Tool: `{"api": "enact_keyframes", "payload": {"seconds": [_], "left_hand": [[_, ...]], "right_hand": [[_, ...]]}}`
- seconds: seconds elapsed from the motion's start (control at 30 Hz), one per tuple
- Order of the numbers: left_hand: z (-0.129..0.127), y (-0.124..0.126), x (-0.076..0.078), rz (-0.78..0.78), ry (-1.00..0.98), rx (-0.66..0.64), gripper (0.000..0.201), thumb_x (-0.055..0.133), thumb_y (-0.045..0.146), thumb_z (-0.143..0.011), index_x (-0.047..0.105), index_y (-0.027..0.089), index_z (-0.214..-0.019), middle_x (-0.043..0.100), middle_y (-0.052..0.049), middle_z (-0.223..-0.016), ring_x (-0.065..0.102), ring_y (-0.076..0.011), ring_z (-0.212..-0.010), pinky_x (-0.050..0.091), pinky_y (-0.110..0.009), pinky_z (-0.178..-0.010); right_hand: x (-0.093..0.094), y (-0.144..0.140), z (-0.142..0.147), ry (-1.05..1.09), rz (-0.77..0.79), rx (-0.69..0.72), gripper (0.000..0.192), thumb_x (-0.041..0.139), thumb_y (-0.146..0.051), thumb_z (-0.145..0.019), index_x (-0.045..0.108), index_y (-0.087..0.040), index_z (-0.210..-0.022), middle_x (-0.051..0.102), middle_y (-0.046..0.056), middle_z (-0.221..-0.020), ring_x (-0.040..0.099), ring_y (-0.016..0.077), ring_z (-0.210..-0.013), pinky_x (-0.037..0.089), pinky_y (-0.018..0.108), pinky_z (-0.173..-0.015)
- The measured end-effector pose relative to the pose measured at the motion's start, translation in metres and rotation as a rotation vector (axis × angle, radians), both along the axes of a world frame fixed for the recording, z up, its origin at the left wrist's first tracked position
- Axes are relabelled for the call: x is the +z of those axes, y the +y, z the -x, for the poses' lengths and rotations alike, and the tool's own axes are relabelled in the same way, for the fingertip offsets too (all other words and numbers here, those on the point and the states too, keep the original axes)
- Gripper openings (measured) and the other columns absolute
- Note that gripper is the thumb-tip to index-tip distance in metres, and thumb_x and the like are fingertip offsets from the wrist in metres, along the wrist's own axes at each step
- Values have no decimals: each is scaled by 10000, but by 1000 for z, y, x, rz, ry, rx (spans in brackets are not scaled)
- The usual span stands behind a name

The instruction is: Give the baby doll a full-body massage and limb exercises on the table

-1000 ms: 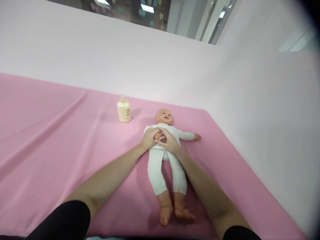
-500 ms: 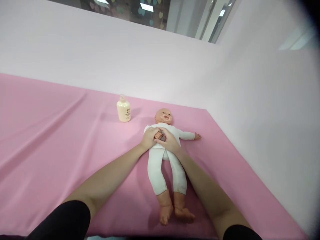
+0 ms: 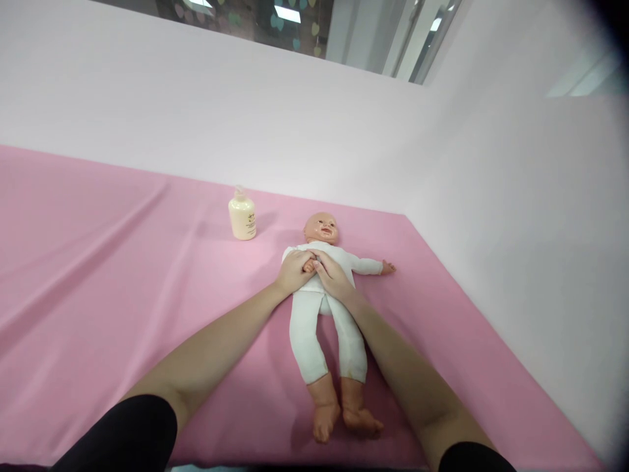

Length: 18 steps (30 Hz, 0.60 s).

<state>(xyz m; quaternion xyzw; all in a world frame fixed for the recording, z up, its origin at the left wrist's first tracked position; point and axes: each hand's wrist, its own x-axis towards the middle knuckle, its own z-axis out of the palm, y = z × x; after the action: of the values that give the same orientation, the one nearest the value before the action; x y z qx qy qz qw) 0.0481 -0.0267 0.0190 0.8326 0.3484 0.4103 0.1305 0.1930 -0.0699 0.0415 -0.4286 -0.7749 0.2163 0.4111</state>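
The fingers of the left hand (image 3: 293, 272) are curled closed around the doll's small hand (image 3: 309, 265), which has been folded in across the doll's chest. The right hand (image 3: 335, 278) lies over the chest from the other side, its fingers bent and pressed against that same small hand and the left hand's fingertips; whether it actually grips anything underneath cannot be told, since its own back hides the palm.

The doll (image 3: 322, 308) lies face up in a white bodysuit, head pointing away from the person and bare feet toward them. Its other arm (image 3: 369, 267) stretches straight out to the doll's side, untouched. Both of the person's forearms run down past the doll's legs, one on each side, ending in black sleeves at the bottom edge of the view.

A cream pump bottle (image 3: 242, 217) stands upright beyond the doll's head and off to the left of it, well apart from both hands. The doll rests on a pink sheet (image 3: 98, 262) (creased in long folds left of the doll), and a pale wall (image 3: 295, 118) rises just behind its head.

The likely trouble, as I judge it: the small hand is a slim, smooth piece held only between fingertips, so it could slip free and the arm swing back out. A tug might also drag the light doll across the loose sheet, bunching it.
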Motion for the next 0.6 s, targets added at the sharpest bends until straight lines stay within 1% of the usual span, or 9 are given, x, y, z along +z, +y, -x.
{"api": "enact_keyframes", "payload": {"seconds": [0.1,0.17,0.23,0.3,0.4,0.47,0.53,0.6], "left_hand": [[0,1,-2,-14,-9,-22,132,532,323,-798,550,201,-750,631,-34,-759,562,-196,-766,395,-322,-743],[0,3,-4,-24,-29,-39,132,528,315,-796,552,201,-736,629,-33,-748,560,-192,-752,394,-318,-731],[0,3,-5,-21,-40,-42,136,524,318,-798,556,202,-733,627,-31,-741,559,-190,-747,395,-317,-727],[0,3,-5,-6,-31,-38,131,534,323,-790,558,205,-739,630,-31,-748,562,-193,-759,398,-319,-739],[0,2,-2,5,-6,-18,124,549,327,-780,554,208,-746,635,-32,-767,566,-200,-782,402,-326,-759],[0,1,-1,-4,-3,-4,128,535,328,-793,553,207,-756,636,-33,-771,566,-202,-781,403,-331,-763],[0,1,-1,-13,-8,-7,131,528,326,-801,556,205,-763,638,-34,-768,566,-201,-774,405,-333,-759],[0,2,-2,-17,-16,-23,114,540,312,-789,561,202,-764,640,-33,-768,568,-198,-770,404,-331,-752]], "right_hand": [[-1,0,0,24,32,-4,368,423,-314,-913,495,-217,-1260,576,59,-1249,520,192,-1180,381,368,-1042],[-2,0,0,32,64,-5,420,523,-334,-863,489,-217,-1265,579,59,-1241,540,206,-1147,421,356,-999],[-2,0,0,29,81,-5,475,585,-339,-822,483,-221,-1270,584,58,-1231,554,212,-1122,446,341,-964],[-2,0,0,27,72,-7,455,569,-337,-832,489,-223,-1265,588,58,-1225,555,210,-1120,444,340,-968],[-1,0,0,26,29,-10,368,443,-320,-901,501,-226,-1252,589,54,-1225,534,196,-1155,401,369,-1023],[-1,1,0,19,5,-5,355,373,-301,-928,504,-230,-1251,585,53,-1234,516,185,-1182,366,380,-1059],[-1,1,0,20,1,-3,355,359,-291,-932,507,-229,-1249,584,55,-1237,510,181,-1193,356,378,-1068],[-1,1,0,33,19,-3,357,408,-299,-914,511,-218,-1246,586,62,-1234,523,192,-1178,378,376,-1049]]}}
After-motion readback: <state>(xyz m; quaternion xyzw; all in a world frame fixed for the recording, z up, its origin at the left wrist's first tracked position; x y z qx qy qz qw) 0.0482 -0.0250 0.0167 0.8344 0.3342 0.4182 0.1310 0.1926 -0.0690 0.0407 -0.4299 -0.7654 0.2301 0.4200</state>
